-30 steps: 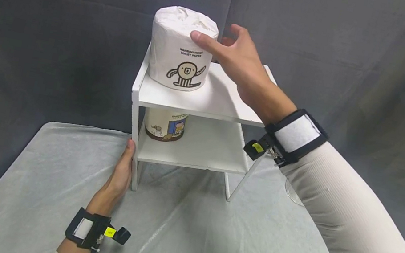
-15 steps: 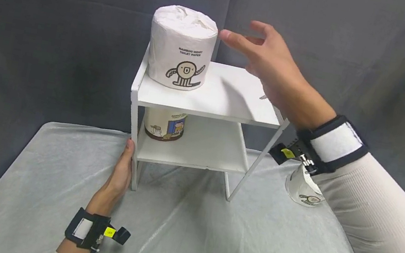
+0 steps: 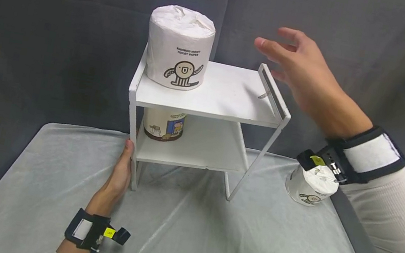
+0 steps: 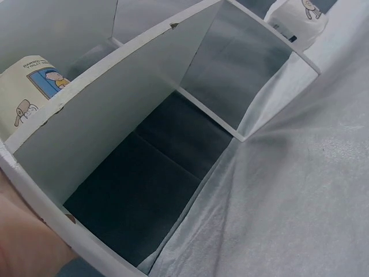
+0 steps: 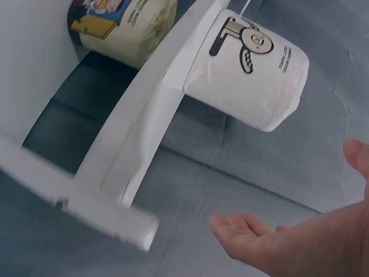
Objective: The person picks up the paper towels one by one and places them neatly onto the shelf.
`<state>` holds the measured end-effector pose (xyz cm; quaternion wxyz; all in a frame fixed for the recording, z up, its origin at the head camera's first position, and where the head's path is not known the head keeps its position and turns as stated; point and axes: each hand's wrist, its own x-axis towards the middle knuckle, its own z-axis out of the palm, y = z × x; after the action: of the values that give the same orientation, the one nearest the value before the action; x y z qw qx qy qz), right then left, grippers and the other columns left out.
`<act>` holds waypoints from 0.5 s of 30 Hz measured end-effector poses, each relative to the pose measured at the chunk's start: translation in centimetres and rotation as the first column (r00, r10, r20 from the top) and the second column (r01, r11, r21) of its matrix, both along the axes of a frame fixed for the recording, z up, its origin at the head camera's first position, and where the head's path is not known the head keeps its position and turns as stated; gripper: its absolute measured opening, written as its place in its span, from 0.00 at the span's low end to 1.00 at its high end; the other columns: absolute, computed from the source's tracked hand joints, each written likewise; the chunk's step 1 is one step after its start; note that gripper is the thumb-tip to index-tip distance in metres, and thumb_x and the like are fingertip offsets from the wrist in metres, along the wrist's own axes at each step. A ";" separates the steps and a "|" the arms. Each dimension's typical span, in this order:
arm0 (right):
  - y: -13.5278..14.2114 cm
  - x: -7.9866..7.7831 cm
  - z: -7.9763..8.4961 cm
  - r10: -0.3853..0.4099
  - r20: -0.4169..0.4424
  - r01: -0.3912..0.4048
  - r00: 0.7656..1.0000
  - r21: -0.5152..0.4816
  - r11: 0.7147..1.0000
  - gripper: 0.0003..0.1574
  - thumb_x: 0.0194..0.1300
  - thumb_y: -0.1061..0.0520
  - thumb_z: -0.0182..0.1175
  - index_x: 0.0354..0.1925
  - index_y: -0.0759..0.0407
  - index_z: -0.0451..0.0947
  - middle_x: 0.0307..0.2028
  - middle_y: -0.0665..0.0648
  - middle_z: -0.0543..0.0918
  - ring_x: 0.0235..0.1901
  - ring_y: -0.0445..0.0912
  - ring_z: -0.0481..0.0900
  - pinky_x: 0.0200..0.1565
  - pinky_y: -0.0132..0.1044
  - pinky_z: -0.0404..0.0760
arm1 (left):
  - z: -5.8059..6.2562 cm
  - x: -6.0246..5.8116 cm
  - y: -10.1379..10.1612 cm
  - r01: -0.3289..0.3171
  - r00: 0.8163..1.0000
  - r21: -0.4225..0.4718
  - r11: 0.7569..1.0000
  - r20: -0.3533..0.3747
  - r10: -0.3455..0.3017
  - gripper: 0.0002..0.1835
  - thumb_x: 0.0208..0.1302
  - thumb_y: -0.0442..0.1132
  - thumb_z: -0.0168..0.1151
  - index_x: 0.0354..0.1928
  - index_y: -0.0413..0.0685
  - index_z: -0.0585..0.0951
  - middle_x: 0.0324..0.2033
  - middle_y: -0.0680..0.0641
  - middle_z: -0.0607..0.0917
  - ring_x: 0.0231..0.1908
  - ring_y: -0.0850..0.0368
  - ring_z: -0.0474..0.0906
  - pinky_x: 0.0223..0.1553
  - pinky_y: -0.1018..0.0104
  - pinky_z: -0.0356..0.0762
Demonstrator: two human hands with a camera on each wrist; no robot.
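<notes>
My left hand (image 3: 120,175) rests against the left front leg of a white two-tier shelf (image 3: 233,91), its thumb straight along the leg and the other fingers mostly hidden. On the left of the upper tier stands a large paper-wrapped toilet roll (image 3: 179,47) with a cartoon figure, upright. My right hand (image 3: 299,64) is in the air over the shelf's right end, fingers spread and holding nothing. In the right wrist view, the wrapped roll (image 5: 253,69) is apart from the right fingertips.
A cream printed toilet roll (image 3: 164,125) stands on the lower tier at the left, its top hidden by the upper tier. Another white wrapped roll (image 3: 311,186) stands on the cloth-covered table (image 3: 182,240), right of the shelf. A dark curtain (image 3: 80,32) hangs behind.
The right hand has let go of the large wrapped roll and moved right, past the shelf's right end. The roll on the table at the right has come into view. The left hand stays put.
</notes>
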<state>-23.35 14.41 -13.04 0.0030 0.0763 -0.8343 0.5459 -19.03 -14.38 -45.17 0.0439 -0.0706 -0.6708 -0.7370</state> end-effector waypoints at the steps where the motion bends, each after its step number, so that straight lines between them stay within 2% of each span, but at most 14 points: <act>1: 0.3 0.0 0.0 0.003 -0.005 -0.003 1.000 0.007 1.000 0.59 0.57 0.38 0.67 0.77 0.46 0.48 0.72 0.53 0.60 0.68 0.46 0.64 0.69 0.46 0.61 | 0.0 0.0 0.0 0.001 1.000 -0.002 1.000 0.000 -0.001 0.44 0.69 0.69 0.21 0.78 0.53 0.30 0.78 0.49 0.29 0.74 0.57 0.19 0.70 0.50 0.16; 6: 1.9 0.3 0.1 0.010 -0.035 -0.010 0.999 0.019 1.000 0.56 0.60 0.38 0.64 0.77 0.47 0.49 0.73 0.54 0.60 0.69 0.46 0.63 0.70 0.47 0.60 | 0.0 0.0 0.0 -0.004 1.000 0.002 1.000 0.003 0.004 0.44 0.69 0.69 0.22 0.78 0.53 0.29 0.77 0.48 0.29 0.74 0.57 0.19 0.70 0.50 0.16; 15: 5.7 0.0 -0.4 -0.034 -0.110 0.020 0.993 -0.126 0.992 0.50 0.62 0.45 0.65 0.76 0.51 0.53 0.72 0.55 0.63 0.68 0.50 0.64 0.71 0.50 0.56 | 0.3 0.0 0.0 -0.008 1.000 -0.010 1.000 0.003 0.008 0.43 0.70 0.68 0.21 0.78 0.54 0.29 0.78 0.50 0.28 0.74 0.56 0.19 0.70 0.50 0.15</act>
<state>-23.34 20.14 -13.44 0.0620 0.0951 -0.7980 0.5919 -18.98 -14.42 -44.88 0.0456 -0.0670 -0.6748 -0.7335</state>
